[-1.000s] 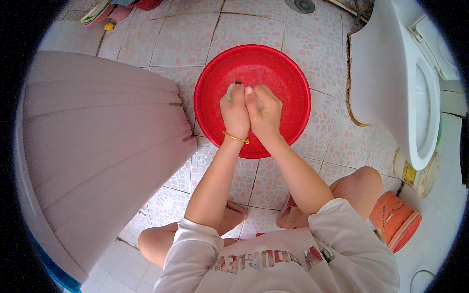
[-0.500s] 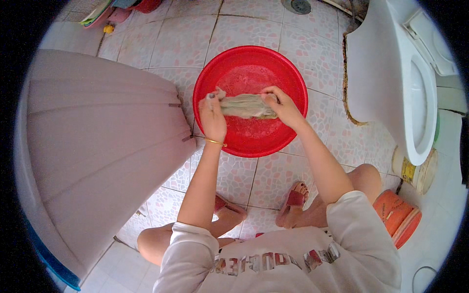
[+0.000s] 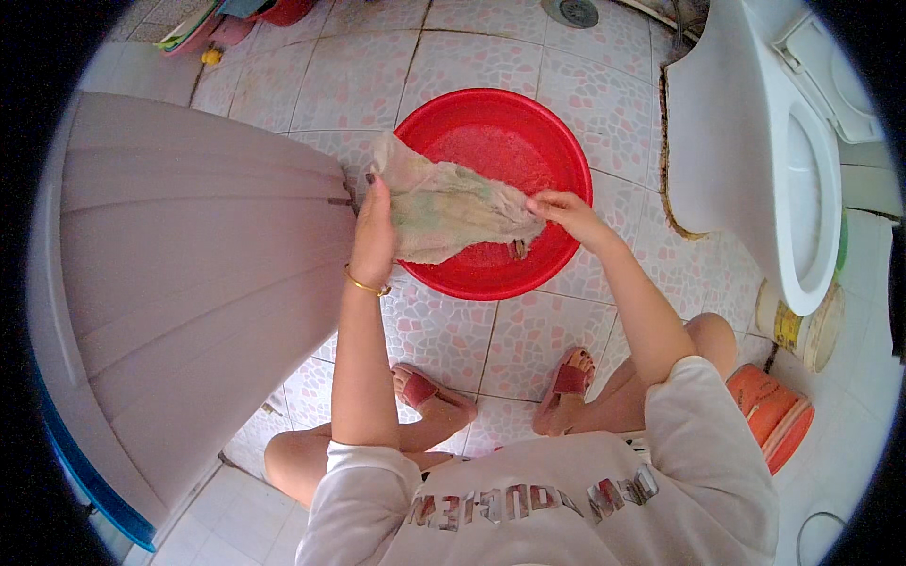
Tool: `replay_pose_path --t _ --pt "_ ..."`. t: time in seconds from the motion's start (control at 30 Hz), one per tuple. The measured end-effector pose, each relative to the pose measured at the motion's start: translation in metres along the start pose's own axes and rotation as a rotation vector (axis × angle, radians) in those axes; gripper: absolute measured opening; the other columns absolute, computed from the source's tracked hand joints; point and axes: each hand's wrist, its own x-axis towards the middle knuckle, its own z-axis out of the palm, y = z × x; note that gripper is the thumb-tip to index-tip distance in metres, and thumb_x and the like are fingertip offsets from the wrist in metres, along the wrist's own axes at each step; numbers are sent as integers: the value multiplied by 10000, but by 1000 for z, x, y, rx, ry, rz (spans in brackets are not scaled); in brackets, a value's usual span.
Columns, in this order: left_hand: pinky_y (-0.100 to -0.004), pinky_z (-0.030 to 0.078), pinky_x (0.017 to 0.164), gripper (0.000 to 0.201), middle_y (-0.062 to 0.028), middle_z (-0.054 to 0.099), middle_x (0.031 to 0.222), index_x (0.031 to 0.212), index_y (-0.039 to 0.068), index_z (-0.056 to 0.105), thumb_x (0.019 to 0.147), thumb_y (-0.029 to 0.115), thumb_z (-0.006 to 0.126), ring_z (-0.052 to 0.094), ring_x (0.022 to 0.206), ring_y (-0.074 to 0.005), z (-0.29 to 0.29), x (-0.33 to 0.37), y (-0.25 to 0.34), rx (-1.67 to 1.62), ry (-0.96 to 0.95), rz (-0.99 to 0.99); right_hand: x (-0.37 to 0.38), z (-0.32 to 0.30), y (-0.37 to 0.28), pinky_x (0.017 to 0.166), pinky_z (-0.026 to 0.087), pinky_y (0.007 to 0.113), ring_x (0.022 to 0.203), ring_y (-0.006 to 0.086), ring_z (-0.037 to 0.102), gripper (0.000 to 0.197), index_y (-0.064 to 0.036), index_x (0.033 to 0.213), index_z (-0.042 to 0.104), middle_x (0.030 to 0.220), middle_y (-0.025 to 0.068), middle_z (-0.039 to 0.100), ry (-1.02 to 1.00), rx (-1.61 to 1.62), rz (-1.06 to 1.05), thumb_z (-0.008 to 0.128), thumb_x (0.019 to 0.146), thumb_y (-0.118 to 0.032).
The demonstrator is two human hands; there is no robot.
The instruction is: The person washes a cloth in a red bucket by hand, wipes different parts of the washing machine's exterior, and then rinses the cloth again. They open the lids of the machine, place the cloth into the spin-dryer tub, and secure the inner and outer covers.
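Note:
A pale, greenish-beige cloth [image 3: 458,208] is stretched out over a round red basin [image 3: 528,274] on the floor. At its left end, my left hand [image 3: 376,231] grips the cloth near the basin's left rim, a gold bangle [image 3: 363,283] on that wrist. The cloth's right end is pinched by my right hand [image 3: 569,215], above the basin's right side. Bunched at the right and spread wide at the left, the cloth covers part of the basin's left rim. Wet-looking red bottom shows behind it.
On the left stands a large pinkish-grey ribbed tub side [image 3: 198,274]. A white toilet [image 3: 802,208] is at the right, with a pale bucket [image 3: 802,325] and an orange bucket [image 3: 769,415] below it. A floor drain [image 3: 574,11] lies at the far edge.
My left hand has moved left and slightly nearer, and my right hand a little right. The cloth, narrow and bunched before, is now spread wider and longer between them.

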Motion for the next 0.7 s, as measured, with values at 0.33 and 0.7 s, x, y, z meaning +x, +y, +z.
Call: replay_pose_path --t 0.33,0.7 --pt "-295 318 983 629 -126 405 1313 1345 47 297 791 73 594 394 1189 -194 -22 -17 -3 13 -160 -86 2 -33 -22 761 403 281 780 97 502 119 -80 876 542 772 -42 534 74 47 -202 608 785 -121" --pt "-445 356 927 598 -245 498 1104 1251 7 388 699 95 601 447 1053 -404 16 0 -74 853 84 301 110 51 59 1075 40 522 1349 369 47 806 -202 1386 278 1464 192 71 453 -1050 -75 665 704 -392"
